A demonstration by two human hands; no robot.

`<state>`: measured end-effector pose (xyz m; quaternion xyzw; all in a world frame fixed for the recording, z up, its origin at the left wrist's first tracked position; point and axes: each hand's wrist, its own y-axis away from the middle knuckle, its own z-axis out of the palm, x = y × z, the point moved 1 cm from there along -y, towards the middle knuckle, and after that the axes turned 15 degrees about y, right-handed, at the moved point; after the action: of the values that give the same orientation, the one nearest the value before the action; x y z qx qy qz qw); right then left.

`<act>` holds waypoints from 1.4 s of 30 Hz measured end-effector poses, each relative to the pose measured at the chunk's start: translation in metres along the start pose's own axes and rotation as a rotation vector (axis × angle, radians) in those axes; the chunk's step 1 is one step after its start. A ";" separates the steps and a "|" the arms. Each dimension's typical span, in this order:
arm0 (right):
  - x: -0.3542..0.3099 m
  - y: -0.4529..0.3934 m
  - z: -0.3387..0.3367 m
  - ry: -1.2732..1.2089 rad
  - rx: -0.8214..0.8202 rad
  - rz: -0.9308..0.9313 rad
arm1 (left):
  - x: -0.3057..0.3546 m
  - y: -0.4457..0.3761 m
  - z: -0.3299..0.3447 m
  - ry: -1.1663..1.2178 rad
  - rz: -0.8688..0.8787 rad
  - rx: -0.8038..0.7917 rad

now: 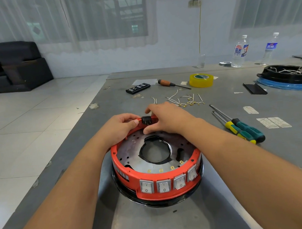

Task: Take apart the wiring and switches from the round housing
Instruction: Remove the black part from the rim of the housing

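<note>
- The left hand point(120, 127) curls over the far-left rim of the round housing point(156, 173), thumb tip pressed against the red wall just left of a black switch body point(145, 120); this grip steadies the housing more than it holds the switch.
- The black switch body sits in the housing's far wall, its metal prongs pointing inward over the grey inner plate point(131, 154). The step in hand looks to be freeing this switch from its slot.
- The right hand point(168, 118) arches over the switch from the housing's far-right side, fingers behind the wall and thumb low on the inner side; it probably pinches the switch, though the fingertips are hidden.
- The next move likely calls for squeezing the switch's side clips and pushing it through the wall while the left hand braces the rim.
- On the housing's near wall, four white rocker switches point(168, 183) are still seated, so much remains.
- Beyond the housing, loose wires point(184, 99) lie on the bench point(221, 198), well apart from both hands.
</note>
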<state>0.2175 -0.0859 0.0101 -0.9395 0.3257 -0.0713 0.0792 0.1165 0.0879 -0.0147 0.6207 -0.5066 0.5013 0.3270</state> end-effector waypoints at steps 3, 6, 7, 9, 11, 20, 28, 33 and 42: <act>0.006 0.003 -0.002 -0.185 -0.030 0.081 | 0.000 -0.001 0.000 -0.019 0.015 -0.001; 0.008 0.001 -0.002 -0.291 -0.019 0.192 | 0.003 0.001 0.001 -0.050 0.037 -0.023; 0.008 0.000 -0.002 -0.307 -0.024 0.210 | 0.004 0.002 0.001 -0.075 0.049 -0.033; 0.010 -0.002 0.001 -0.317 -0.035 0.219 | 0.007 0.002 0.001 -0.159 0.075 -0.057; 0.012 -0.002 0.002 -0.330 -0.028 0.223 | 0.011 0.001 0.002 -0.306 0.109 -0.087; 0.007 -0.004 0.002 -0.240 -0.064 0.271 | 0.033 -0.016 0.028 -0.947 0.239 -0.213; 0.007 -0.004 0.002 -0.227 -0.061 0.256 | 0.021 -0.018 0.040 -1.142 0.291 -0.156; 0.008 -0.003 0.002 -0.214 -0.055 0.253 | 0.015 -0.018 0.046 -1.253 0.320 -0.132; 0.008 -0.003 0.004 -0.209 -0.053 0.247 | 0.020 -0.012 0.050 -1.293 0.313 -0.132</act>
<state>0.2263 -0.0886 0.0078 -0.8963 0.4306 0.0459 0.0960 0.1418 0.0395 -0.0091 0.6940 -0.7144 0.0379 -0.0817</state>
